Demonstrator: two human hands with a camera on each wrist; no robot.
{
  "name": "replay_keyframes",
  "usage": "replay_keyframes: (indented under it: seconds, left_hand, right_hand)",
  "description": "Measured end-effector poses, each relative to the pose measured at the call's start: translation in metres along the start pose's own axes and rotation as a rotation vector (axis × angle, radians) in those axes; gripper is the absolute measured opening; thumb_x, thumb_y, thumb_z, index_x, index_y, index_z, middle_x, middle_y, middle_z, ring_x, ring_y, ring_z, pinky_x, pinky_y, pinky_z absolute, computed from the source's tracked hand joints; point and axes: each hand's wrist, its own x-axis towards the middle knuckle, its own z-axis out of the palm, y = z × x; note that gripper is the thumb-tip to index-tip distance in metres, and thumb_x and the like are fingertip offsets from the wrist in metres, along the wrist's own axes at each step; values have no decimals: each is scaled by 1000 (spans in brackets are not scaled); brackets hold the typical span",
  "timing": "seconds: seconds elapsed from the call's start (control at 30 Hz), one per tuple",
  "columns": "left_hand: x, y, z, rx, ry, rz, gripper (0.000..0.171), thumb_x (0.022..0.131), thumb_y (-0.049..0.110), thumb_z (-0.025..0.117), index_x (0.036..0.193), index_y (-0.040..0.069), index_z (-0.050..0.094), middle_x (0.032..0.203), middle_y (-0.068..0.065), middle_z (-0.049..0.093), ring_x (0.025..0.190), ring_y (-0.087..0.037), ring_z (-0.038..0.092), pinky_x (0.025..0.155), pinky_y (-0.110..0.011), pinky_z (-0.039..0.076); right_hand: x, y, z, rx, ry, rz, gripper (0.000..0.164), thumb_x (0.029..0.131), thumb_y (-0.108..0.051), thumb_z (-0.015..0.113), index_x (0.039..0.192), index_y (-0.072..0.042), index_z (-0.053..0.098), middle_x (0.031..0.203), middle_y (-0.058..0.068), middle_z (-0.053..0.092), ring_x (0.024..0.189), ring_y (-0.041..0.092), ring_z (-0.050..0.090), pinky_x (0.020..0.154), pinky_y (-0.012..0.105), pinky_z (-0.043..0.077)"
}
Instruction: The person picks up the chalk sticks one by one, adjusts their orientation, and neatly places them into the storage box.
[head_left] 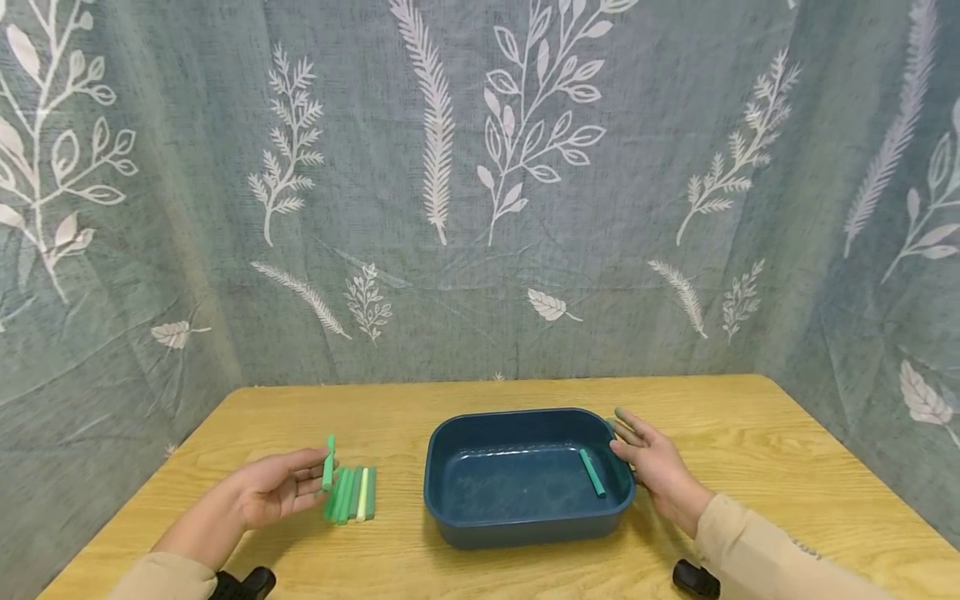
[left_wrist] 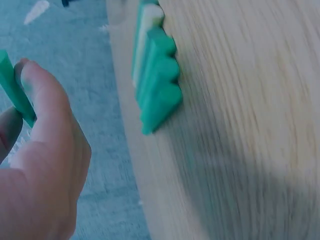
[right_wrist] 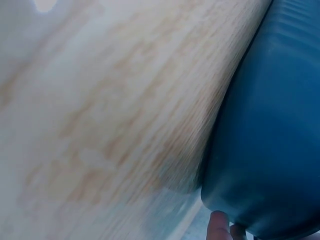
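My left hand (head_left: 279, 492) pinches a green chalk stick (head_left: 328, 463) between thumb and fingertips, holding it upright above the table. Just right of that hand, a row of chalk sticks (head_left: 345, 495) lies side by side, several green and one pale yellow. In the left wrist view the row's rounded ends (left_wrist: 167, 95) show, apart from the hand. A dark blue plastic basin (head_left: 517, 535) stands at the middle of the table with one green chalk stick (head_left: 592, 472) lying inside near its right end. My right hand (head_left: 660, 471) touches the basin's right side, fingers fairly straight.
The wooden table (head_left: 405, 575) carries everything. A grey-green curtain (head_left: 480, 317) with white leaf prints hangs behind and along both sides. Black wrist straps (head_left: 251, 583) show at the bottom of the head view.
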Motion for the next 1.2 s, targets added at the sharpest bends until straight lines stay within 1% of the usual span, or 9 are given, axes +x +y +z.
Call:
replay_keyframes:
  seconds: [0.1,0.2,0.33,0.43,0.57,0.8,0.9,1.07,1.2]
  left_hand:
    - [3,0,5,9,-34,2,27,103,22,52,122,2,52,108,-1,59,97,-12,65,101,-31,47]
    - [6,0,13,27,-42,7,51,103,22,52,139,-8,33,117,-5,57,100,-12,64,103,-34,45]
    - [7,-2,26,28,-22,17,65,103,22,51,146,-12,16,127,-12,50,101,-13,64,105,-36,43]
    - [9,-3,37,19,-7,21,60,104,21,50,144,-11,20,121,-9,52,100,-14,64,103,-35,45]
    - [13,-3,52,-6,15,38,37,103,19,51,131,-3,42,110,-4,57,96,-14,65,100,-33,48]
    - [24,-5,86,-23,73,63,36,102,18,52,130,-2,41,108,-5,56,93,-15,64,99,-33,48]
    - [29,-7,102,-12,106,74,27,103,16,51,124,0,47,105,-5,57,91,-14,64,95,-33,51]
    - [35,-3,128,43,157,87,35,103,17,50,132,-2,43,118,-14,56,90,-15,64,91,-32,53]
    - [36,5,145,125,139,74,49,105,18,44,144,-8,29,141,-30,39,117,-34,56,96,-33,50]
  right_hand:
    - [0,2,0,2,8,-2,60,102,-2,46,154,0,18,154,26,23,138,46,25,105,59,37]
    - [1,2,-1,7,12,-10,59,102,-2,46,154,0,19,154,26,23,138,46,25,105,59,37]
    - [2,2,2,13,11,-17,59,102,-2,46,154,0,20,154,26,24,138,46,26,104,59,38]
    - [1,3,3,8,16,-9,59,102,-2,46,154,0,20,153,26,25,137,46,27,104,59,38]
    - [0,3,2,5,25,0,59,102,-2,46,154,-1,20,154,25,25,138,46,27,104,60,38]
    - [2,0,1,8,26,-3,59,102,-3,47,154,-1,20,154,24,25,138,45,28,104,58,39]
    - [1,-1,1,3,20,-3,59,102,-2,47,154,-1,20,154,24,25,138,45,27,104,57,40]
    - [1,0,0,-7,20,-5,59,102,-2,46,155,-2,19,155,24,24,138,45,26,102,55,41]
    - [0,0,-1,-14,12,-2,59,102,-3,46,155,-2,18,155,23,23,139,45,26,102,55,42]
